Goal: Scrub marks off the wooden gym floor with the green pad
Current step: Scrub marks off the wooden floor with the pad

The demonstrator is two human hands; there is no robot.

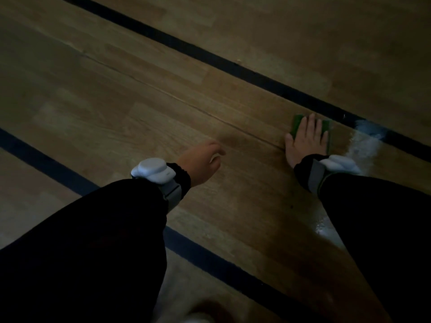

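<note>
A black sleeve (81, 241) fills the lower left. The left hand (201, 160) is loosely curled and holds nothing. At the right, the right hand (305, 138) lies open and flat on the green pad (296, 125).

Green pad (296, 126): flat on the wooden gym floor (163, 94), mostly covered, green visible only at far-left corner + strip along right edge. Rectangular, dark green. Sits just beside the upper dark painted line (210, 57), on its near side. Floor: tan wood planks, dim light, long seam running diagonally to the pad. 2nd dark line (58, 170) parallel, lower left. Whitish wet/foamy patch (366, 141) right of pad, overlapping upper line. Glossy wet spot (326, 226) nearer cam.
</note>
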